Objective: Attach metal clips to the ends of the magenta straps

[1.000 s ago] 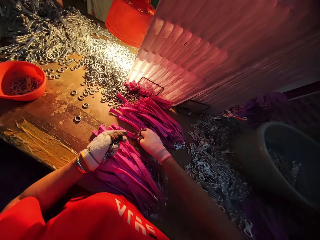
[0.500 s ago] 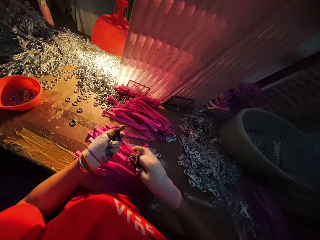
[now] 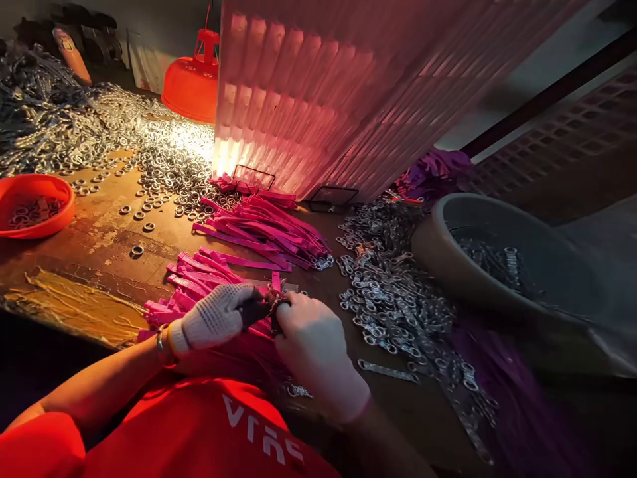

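Observation:
My left hand (image 3: 213,317), in a dotted white work glove with dark, soiled fingertips, is closed in a pinch. It meets my right hand (image 3: 311,338), gloved in pale fabric and with its fingers curled. A pink strap (image 3: 275,281) sticks up just beyond the joined fingertips, which seem to grip it between them; the fingers hide most of it. Under and behind both hands lies a bundle of pink straps (image 3: 192,275). A second pile of pink straps (image 3: 269,229), some with metal clips at their right ends, lies farther back.
Metal rings (image 3: 169,169) are heaped beneath a red lamp (image 3: 189,86). A red bowl (image 3: 67,212) with rings stands left. Ribbed translucent panels (image 3: 298,99) rise behind the straps. Metal clips (image 3: 388,312) spread to the right, beside a large grey tub (image 3: 428,242).
My left hand has turned over and moved right, so its fingers now meet my right hand. The whole view has shifted, showing more of the right side.

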A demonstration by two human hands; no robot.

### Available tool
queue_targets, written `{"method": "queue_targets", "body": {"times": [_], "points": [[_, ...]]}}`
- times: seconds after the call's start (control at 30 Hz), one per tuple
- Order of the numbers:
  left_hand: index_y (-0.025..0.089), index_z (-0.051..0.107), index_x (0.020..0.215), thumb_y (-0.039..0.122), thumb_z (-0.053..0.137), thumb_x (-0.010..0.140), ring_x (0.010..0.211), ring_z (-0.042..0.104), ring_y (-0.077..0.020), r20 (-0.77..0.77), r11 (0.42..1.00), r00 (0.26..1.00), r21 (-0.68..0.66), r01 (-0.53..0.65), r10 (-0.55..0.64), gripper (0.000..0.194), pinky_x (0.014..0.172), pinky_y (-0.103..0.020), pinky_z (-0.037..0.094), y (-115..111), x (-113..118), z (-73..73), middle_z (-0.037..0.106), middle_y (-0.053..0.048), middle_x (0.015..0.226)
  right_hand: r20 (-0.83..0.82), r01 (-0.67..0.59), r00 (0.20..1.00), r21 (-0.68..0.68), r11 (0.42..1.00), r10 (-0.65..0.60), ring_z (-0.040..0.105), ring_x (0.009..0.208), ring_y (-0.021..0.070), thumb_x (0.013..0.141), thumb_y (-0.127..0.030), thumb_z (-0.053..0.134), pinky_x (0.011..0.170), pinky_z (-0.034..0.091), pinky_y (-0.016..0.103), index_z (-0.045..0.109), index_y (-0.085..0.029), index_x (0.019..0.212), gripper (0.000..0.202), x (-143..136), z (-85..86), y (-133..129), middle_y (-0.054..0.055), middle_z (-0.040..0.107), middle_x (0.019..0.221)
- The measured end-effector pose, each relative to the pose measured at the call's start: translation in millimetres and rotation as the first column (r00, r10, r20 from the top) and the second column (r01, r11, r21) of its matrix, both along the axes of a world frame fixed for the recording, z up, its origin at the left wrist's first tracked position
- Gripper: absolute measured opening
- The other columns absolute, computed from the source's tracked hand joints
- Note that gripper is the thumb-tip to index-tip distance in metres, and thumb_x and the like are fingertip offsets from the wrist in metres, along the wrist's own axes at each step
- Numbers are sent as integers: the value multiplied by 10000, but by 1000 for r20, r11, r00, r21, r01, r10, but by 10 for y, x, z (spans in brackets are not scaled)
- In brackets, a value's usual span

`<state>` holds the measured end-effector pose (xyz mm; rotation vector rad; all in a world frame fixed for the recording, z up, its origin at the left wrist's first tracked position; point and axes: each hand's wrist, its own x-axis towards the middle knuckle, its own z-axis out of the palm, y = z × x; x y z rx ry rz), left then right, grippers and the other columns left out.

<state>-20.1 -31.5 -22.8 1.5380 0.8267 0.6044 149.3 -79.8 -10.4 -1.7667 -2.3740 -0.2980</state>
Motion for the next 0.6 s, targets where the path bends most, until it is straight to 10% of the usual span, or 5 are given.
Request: {"method": "queue_targets", "body": {"times": [0.1,0.43,0.6], "points": [[164,681,789,177,604,815,668,536,-138,-36,982,999,184,30,-24,83,606,-211,382,-6,41,-34,663,-36,771,-65,64,996,47,997,-61,489,635,199,636,-68,504,569,281,314,615,-209,713,195,37,-23,-66,80,621,716],[126,650,688,243,553,875,610,485,-107,-41,997,997,29,65,-64,241,564,-202,350,-6,55,-247,615,-12,655,-97,27,993,-380,925,-69,543,641,182,669,-37,485,585,293,285,603,-187,793,227,220,112,-103,65,662,758],[111,642,735,200,514,869,634,504,-113,-34,996,998,65,63,-61,206,583,-208,370,-22,33,-264,639,-21,700,-89,2,996,-253,968,-26,480,544,152,659,-27,486,555,219,298,581,-183,704,188,197,-52,-117,40,623,631]]}}
